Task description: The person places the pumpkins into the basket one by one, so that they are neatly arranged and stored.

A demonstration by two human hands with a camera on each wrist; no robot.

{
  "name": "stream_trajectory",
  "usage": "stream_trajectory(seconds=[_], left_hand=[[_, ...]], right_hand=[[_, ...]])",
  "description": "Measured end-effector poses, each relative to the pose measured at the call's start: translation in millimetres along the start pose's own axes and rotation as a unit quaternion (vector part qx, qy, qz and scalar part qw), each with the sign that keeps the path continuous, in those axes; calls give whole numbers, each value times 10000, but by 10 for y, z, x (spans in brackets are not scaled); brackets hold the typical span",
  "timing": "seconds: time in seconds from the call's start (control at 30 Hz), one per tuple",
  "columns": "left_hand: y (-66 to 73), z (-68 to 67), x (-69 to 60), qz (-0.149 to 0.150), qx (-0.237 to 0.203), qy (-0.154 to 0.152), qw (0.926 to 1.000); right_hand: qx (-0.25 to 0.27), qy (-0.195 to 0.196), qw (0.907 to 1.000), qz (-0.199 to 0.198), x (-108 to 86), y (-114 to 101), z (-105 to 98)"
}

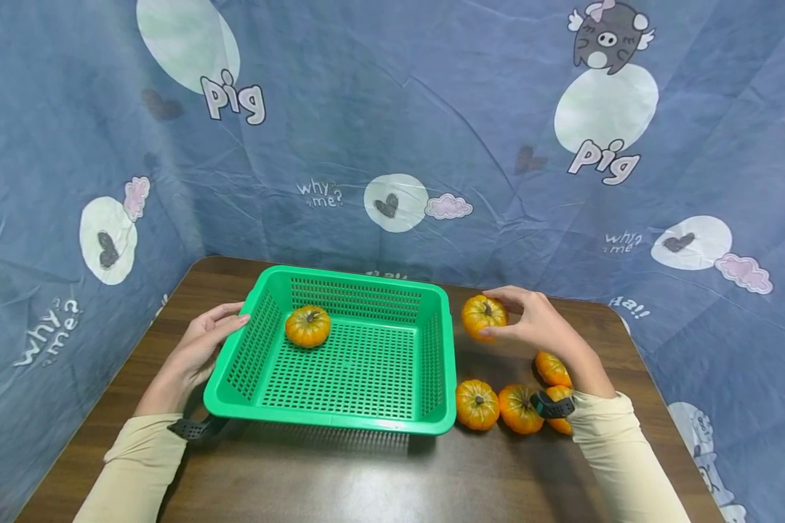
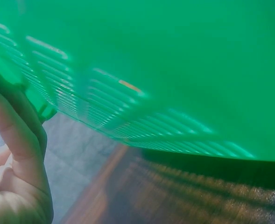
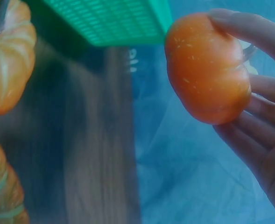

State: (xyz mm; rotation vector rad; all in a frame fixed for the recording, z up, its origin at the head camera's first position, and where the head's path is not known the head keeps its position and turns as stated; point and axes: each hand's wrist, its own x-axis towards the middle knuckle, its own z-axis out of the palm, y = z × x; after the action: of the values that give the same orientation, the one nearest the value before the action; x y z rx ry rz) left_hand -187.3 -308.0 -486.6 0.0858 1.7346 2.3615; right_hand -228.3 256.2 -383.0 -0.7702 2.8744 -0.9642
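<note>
A green slotted basket (image 1: 330, 418) is held off the table, tilted, with one small orange pumpkin (image 1: 308, 327) inside at its left. My left hand (image 1: 199, 347) grips the basket's left rim; in the left wrist view the hand (image 2: 18, 158) is at the basket wall (image 2: 174, 70). To the right of the basket, my right hand (image 1: 531, 318) pinches another pumpkin (image 1: 483, 317) between thumb and fingers, above the table. The right wrist view shows that pumpkin (image 3: 207, 70) in the hand (image 3: 263, 107), its stem toward the palm.
On the brown table (image 1: 288, 479), right of the basket, lie several more pumpkins, among them one nearest the basket (image 1: 477, 404), one beside it (image 1: 520, 409) and one farther back (image 1: 552, 368). My right wrist partly covers this group. A blue patterned cloth (image 1: 340, 131) hangs behind and at the sides.
</note>
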Motion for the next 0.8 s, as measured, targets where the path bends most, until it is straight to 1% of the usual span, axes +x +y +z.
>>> stream_trajectory(seconds=[0.13,0.4,0.63,0.8], left_hand=[[7,-2,-7,-11,43,10,10000],[3,-5,-14,-1,72,-11,10000],[-6,-14,-8,16,11,-62,10000],[-19,-21,1,29,0,-46,10000]], right_hand=[[-17,21,9999,-124,62,-82,4],[156,-35,9997,-158,209,-237,53],[420,-187,9985,-286,362,-351,151],[417,-243,9982,-344,471,-436,232]])
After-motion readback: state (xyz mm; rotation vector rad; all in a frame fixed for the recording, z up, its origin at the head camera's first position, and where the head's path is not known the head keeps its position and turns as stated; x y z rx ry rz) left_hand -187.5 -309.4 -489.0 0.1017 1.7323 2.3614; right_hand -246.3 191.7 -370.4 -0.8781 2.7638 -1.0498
